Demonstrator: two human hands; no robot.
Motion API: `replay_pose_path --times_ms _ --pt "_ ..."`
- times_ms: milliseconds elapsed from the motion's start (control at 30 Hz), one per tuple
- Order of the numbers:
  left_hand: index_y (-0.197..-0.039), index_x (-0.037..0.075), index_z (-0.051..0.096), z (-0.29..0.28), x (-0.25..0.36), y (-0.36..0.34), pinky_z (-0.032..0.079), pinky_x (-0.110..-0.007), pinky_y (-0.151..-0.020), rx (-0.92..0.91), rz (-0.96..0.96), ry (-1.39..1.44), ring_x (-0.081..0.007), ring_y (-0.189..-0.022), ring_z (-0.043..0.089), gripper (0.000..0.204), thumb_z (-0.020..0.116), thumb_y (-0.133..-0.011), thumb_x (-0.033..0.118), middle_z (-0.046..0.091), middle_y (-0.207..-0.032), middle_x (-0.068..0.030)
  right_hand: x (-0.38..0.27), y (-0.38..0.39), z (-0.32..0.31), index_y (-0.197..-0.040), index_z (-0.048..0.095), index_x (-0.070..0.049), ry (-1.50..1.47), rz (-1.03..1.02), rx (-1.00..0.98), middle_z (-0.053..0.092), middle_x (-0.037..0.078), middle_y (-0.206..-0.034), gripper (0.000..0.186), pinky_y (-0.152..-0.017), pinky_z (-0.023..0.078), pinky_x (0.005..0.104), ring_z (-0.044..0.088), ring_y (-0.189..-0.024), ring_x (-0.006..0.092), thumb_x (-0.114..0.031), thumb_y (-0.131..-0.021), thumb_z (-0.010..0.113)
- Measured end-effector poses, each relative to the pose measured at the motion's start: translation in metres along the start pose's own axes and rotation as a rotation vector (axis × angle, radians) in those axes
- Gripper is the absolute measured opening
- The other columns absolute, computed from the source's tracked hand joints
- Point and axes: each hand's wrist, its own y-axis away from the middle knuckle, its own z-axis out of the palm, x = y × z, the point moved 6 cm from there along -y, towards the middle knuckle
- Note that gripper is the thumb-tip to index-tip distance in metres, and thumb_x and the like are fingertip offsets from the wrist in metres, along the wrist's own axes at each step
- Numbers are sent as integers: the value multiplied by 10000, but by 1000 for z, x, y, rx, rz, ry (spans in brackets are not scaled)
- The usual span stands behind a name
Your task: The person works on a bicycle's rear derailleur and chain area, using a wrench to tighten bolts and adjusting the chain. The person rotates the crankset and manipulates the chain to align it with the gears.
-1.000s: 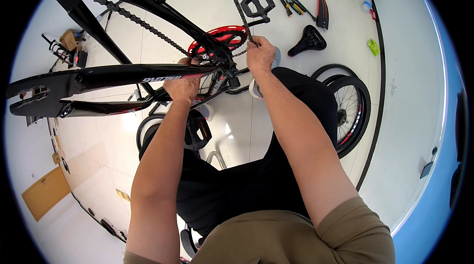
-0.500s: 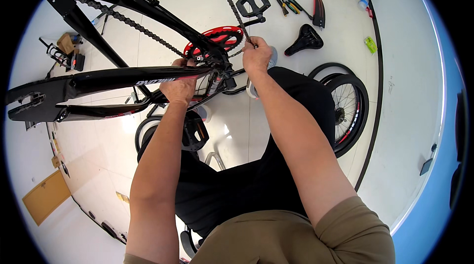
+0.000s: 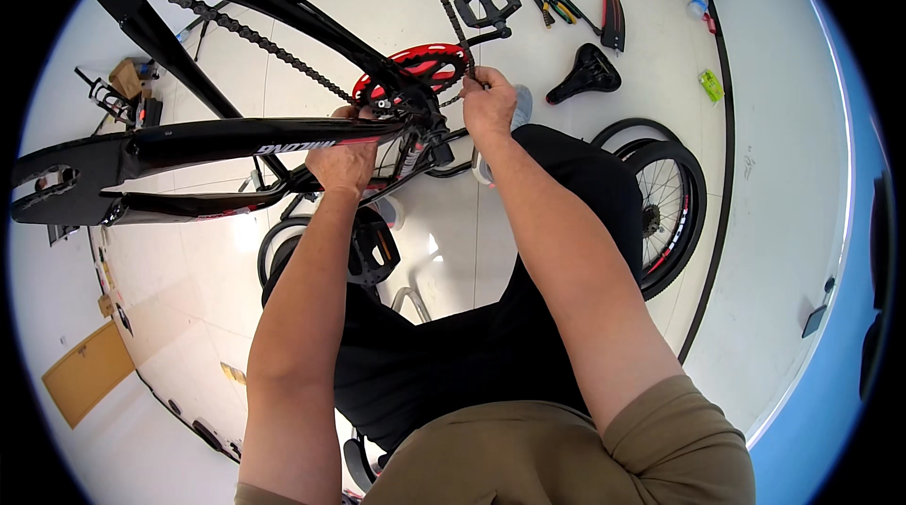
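Note:
A black bicycle frame [image 3: 170, 145] is held over my lap, crank and red chainring [image 3: 425, 59] near its middle. A black chain [image 3: 255, 41] runs along the frame to the chainring, with another run rising to the top. My right hand [image 3: 489, 104] is closed on that rising run, just right of the chainring, beside a black pedal [image 3: 486, 7]. My left hand [image 3: 342, 154] reaches up under the lower tube at the chainring's lower left; its fingertips are mostly hidden, and what they grip I cannot make out.
A saddle [image 3: 590, 71], pliers and other tools [image 3: 549, 5], a red-black mudguard [image 3: 612, 19] and a green pack [image 3: 710, 85] lie on the floor. Loose wheels [image 3: 661, 212] are by my right knee. Boxes and parts [image 3: 127, 80] sit by the left wall, near a tan door [image 3: 85, 373].
Both hands and the bicycle frame have shifted only slightly. My right hand is a little further left than a second ago, still on the chain.

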Motion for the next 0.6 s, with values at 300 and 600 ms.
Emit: replay_pose_path --times_ms 300,600 --pt "-1120 143 680 2 -1 -1 509 -422 -854 -13 -7 -46 -308 -965 682 527 440 -955 582 727 -991 -100 6 -2 1 -1056 716 -19 -25 32 -15 727 132 -948 262 -823 514 346 677 -895 248 -11 -802 654" --pt "-1113 144 671 1 2 1 509 -425 -818 29 32 -56 -310 -963 680 531 434 -954 592 729 -977 -93 -61 6 -23 -1001 739 -16 -100 -134 137 720 106 -928 293 -795 507 312 646 -855 212 -13 -742 602"
